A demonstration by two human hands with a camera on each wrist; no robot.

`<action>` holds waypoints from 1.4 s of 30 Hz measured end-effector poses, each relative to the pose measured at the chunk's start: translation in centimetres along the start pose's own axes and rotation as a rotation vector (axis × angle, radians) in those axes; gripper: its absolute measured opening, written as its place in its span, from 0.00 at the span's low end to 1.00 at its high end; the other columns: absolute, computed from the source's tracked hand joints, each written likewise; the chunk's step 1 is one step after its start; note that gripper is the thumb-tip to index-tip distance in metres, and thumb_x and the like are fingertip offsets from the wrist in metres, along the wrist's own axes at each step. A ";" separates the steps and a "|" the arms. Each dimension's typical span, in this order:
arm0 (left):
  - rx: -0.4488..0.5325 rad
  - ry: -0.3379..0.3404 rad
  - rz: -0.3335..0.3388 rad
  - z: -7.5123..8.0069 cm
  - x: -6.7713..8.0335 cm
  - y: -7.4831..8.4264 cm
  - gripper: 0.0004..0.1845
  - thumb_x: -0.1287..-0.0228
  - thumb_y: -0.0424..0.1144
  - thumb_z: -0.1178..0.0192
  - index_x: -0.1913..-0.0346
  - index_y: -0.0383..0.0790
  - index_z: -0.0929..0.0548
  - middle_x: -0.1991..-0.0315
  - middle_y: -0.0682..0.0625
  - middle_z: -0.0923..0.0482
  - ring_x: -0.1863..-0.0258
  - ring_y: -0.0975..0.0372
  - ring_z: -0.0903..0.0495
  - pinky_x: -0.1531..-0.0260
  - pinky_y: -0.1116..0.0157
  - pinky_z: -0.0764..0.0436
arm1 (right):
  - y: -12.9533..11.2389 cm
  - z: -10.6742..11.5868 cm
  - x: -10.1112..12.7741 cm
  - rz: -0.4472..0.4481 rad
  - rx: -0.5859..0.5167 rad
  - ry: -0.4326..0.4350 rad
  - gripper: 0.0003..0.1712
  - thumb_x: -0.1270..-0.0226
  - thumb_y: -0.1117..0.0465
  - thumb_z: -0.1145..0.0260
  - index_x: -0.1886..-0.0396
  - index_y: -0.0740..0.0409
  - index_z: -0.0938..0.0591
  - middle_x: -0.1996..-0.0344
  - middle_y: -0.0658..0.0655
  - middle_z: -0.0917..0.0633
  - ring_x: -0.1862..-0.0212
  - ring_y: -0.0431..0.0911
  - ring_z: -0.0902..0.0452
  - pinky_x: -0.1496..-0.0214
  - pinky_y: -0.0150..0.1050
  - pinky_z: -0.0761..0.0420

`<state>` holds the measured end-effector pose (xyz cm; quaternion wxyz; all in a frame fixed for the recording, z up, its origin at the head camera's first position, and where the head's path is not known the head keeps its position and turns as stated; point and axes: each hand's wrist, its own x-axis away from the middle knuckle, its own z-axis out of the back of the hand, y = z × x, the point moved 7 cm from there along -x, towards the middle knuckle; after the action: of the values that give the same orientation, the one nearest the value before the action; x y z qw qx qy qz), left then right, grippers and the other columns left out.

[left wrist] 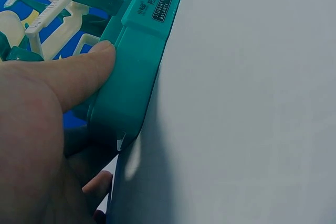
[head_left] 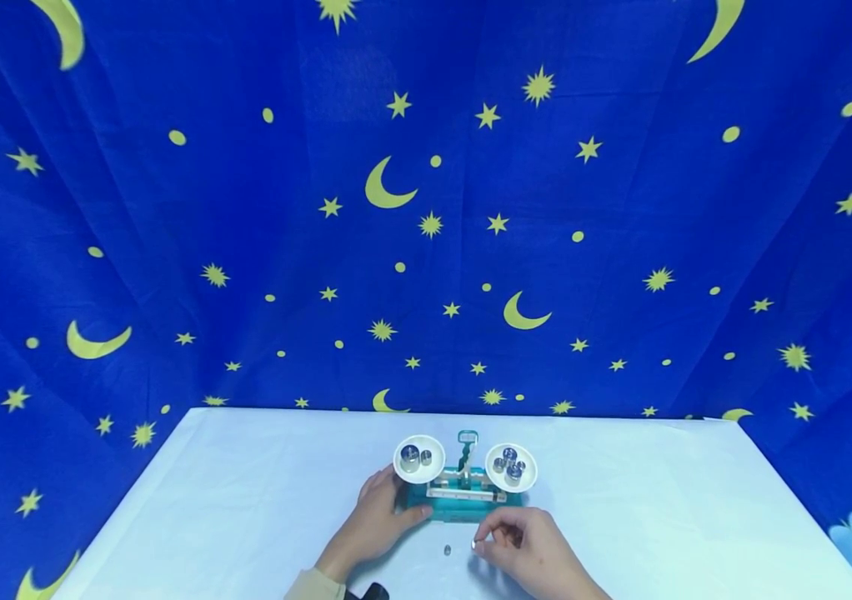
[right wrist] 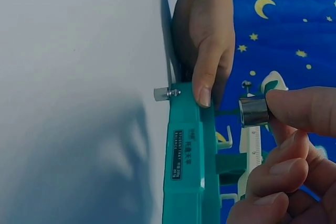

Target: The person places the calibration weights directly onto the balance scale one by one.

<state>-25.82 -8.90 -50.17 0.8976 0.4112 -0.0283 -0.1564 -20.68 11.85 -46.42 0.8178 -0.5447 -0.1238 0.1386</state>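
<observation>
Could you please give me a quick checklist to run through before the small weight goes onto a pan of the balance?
1. Weight securely pinched in the right hand: ok.
2. Left hand steadying the balance base, thumb on its edge: ok.
3. Left pan has room, two weights on it: ok.
4. Right pan has room, several weights crowd it: cannot tell.
5. Beam level, pointer centred: cannot tell.
6. Loose small weight on the table clear of the hands: ok.
</observation>
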 end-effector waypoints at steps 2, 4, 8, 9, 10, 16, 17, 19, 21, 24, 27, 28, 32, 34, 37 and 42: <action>-0.004 0.003 -0.009 0.0 0.0 0.1 0.46 0.36 0.58 0.35 0.27 0.29 0.35 0.28 0.33 0.35 0.27 0.40 0.40 0.27 0.37 0.53 | -0.2 0.0 0.0 0.005 0.003 0.002 0.06 0.39 0.59 0.27 0.66 0.57 0.13 0.79 0.45 0.25 0.76 0.35 0.31 0.75 0.28 0.29; -0.005 0.008 -0.012 0.1 0.1 0.1 0.46 0.36 0.58 0.35 0.27 0.28 0.36 0.28 0.32 0.35 0.27 0.39 0.40 0.27 0.37 0.53 | -0.3 0.0 0.1 0.011 0.006 0.005 0.06 0.39 0.59 0.27 0.66 0.56 0.13 0.80 0.45 0.25 0.76 0.35 0.31 0.75 0.28 0.28; -0.004 0.016 -0.015 0.1 0.1 0.0 0.46 0.36 0.58 0.35 0.27 0.28 0.35 0.29 0.31 0.36 0.27 0.39 0.40 0.27 0.37 0.53 | -0.7 0.2 0.1 0.022 0.014 0.017 0.06 0.39 0.58 0.27 0.65 0.55 0.13 0.80 0.45 0.25 0.77 0.35 0.31 0.76 0.29 0.28; -0.004 0.017 -0.016 0.1 0.2 0.0 0.46 0.36 0.59 0.35 0.27 0.28 0.35 0.29 0.31 0.35 0.27 0.38 0.40 0.27 0.37 0.52 | -0.8 0.2 0.1 0.028 0.020 0.022 0.06 0.39 0.57 0.26 0.65 0.55 0.13 0.80 0.45 0.26 0.77 0.35 0.31 0.76 0.29 0.28; -0.003 0.018 -0.016 0.1 0.2 0.0 0.46 0.36 0.59 0.35 0.27 0.28 0.35 0.29 0.31 0.35 0.27 0.38 0.40 0.27 0.37 0.52 | -0.9 0.3 0.1 0.033 0.025 0.027 0.06 0.39 0.57 0.26 0.66 0.54 0.12 0.80 0.45 0.26 0.77 0.35 0.31 0.76 0.29 0.27; -0.002 0.024 -0.035 0.0 0.1 -0.1 0.45 0.36 0.59 0.36 0.28 0.28 0.34 0.29 0.32 0.34 0.28 0.39 0.39 0.27 0.37 0.51 | -1.8 0.4 0.0 0.061 0.044 0.045 0.06 0.38 0.57 0.26 0.66 0.53 0.13 0.80 0.45 0.26 0.78 0.34 0.31 0.77 0.30 0.27; -0.004 0.026 -0.038 -0.1 0.1 -0.2 0.45 0.36 0.59 0.36 0.28 0.29 0.34 0.29 0.32 0.34 0.28 0.39 0.39 0.27 0.37 0.51 | -2.0 0.4 -0.1 0.065 0.047 0.047 0.06 0.38 0.57 0.26 0.66 0.53 0.13 0.80 0.45 0.26 0.78 0.34 0.31 0.77 0.30 0.27; -0.004 0.029 -0.043 -0.1 0.1 -0.1 0.45 0.36 0.59 0.36 0.28 0.29 0.33 0.29 0.32 0.34 0.28 0.39 0.38 0.28 0.37 0.51 | -2.3 0.3 -0.1 0.074 0.053 0.053 0.05 0.39 0.58 0.26 0.66 0.53 0.13 0.81 0.45 0.26 0.78 0.34 0.32 0.77 0.29 0.28; 0.002 0.031 -0.046 -0.1 0.1 -0.1 0.45 0.36 0.59 0.35 0.28 0.29 0.33 0.29 0.32 0.34 0.28 0.39 0.38 0.28 0.36 0.51 | -2.6 0.3 -0.2 0.083 0.059 0.061 0.04 0.39 0.59 0.26 0.67 0.53 0.13 0.82 0.45 0.27 0.79 0.33 0.32 0.78 0.29 0.28; 0.006 0.030 -0.041 0.0 0.1 0.0 0.45 0.36 0.58 0.35 0.28 0.29 0.33 0.29 0.33 0.34 0.28 0.39 0.38 0.27 0.37 0.51 | -3.0 0.3 -0.3 0.101 0.058 0.079 0.03 0.40 0.60 0.26 0.68 0.53 0.13 0.83 0.44 0.27 0.79 0.33 0.34 0.78 0.28 0.30; 0.001 0.034 -0.052 0.0 0.2 0.1 0.44 0.36 0.58 0.35 0.28 0.29 0.33 0.30 0.32 0.33 0.29 0.39 0.38 0.28 0.37 0.50 | -3.4 0.3 -0.5 0.118 0.044 0.097 0.03 0.40 0.60 0.25 0.69 0.52 0.13 0.83 0.45 0.28 0.80 0.33 0.35 0.79 0.28 0.31; -0.003 0.036 -0.055 0.1 0.2 0.1 0.44 0.36 0.57 0.35 0.28 0.29 0.33 0.30 0.32 0.32 0.29 0.39 0.37 0.28 0.37 0.50 | -3.5 0.3 -0.6 0.125 0.039 0.104 0.04 0.40 0.60 0.25 0.69 0.52 0.13 0.83 0.45 0.28 0.80 0.33 0.35 0.79 0.28 0.32; -0.009 0.039 -0.072 0.2 0.2 0.4 0.43 0.36 0.56 0.34 0.29 0.28 0.32 0.31 0.32 0.31 0.29 0.39 0.37 0.29 0.36 0.49 | -4.1 0.2 -0.9 0.161 0.028 0.131 0.04 0.40 0.61 0.25 0.69 0.54 0.13 0.83 0.44 0.28 0.81 0.32 0.36 0.80 0.26 0.33; -0.008 0.035 -0.069 0.2 0.2 0.5 0.43 0.36 0.56 0.34 0.29 0.28 0.33 0.31 0.32 0.32 0.29 0.39 0.37 0.29 0.36 0.49 | -4.4 0.1 -1.0 0.176 0.035 0.148 0.04 0.41 0.61 0.25 0.69 0.55 0.13 0.83 0.44 0.28 0.81 0.32 0.36 0.80 0.26 0.33; -0.009 0.030 -0.064 0.1 0.2 0.4 0.43 0.36 0.56 0.34 0.28 0.28 0.33 0.30 0.33 0.32 0.29 0.39 0.37 0.29 0.36 0.49 | -4.7 0.1 -1.4 0.196 0.048 0.172 0.03 0.41 0.62 0.25 0.70 0.53 0.13 0.84 0.44 0.28 0.81 0.32 0.36 0.80 0.26 0.34; -0.016 0.037 -0.076 0.2 0.3 0.5 0.43 0.36 0.56 0.34 0.29 0.28 0.33 0.31 0.33 0.31 0.29 0.40 0.36 0.29 0.36 0.49 | -5.2 -0.1 -2.0 0.202 0.083 0.215 0.04 0.41 0.61 0.25 0.71 0.47 0.13 0.85 0.43 0.27 0.80 0.33 0.35 0.79 0.27 0.33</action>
<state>-25.47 -8.85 -49.67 0.8947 0.4075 0.0052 -0.1831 -22.06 9.11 -41.71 0.8300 -0.5317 0.0258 0.1662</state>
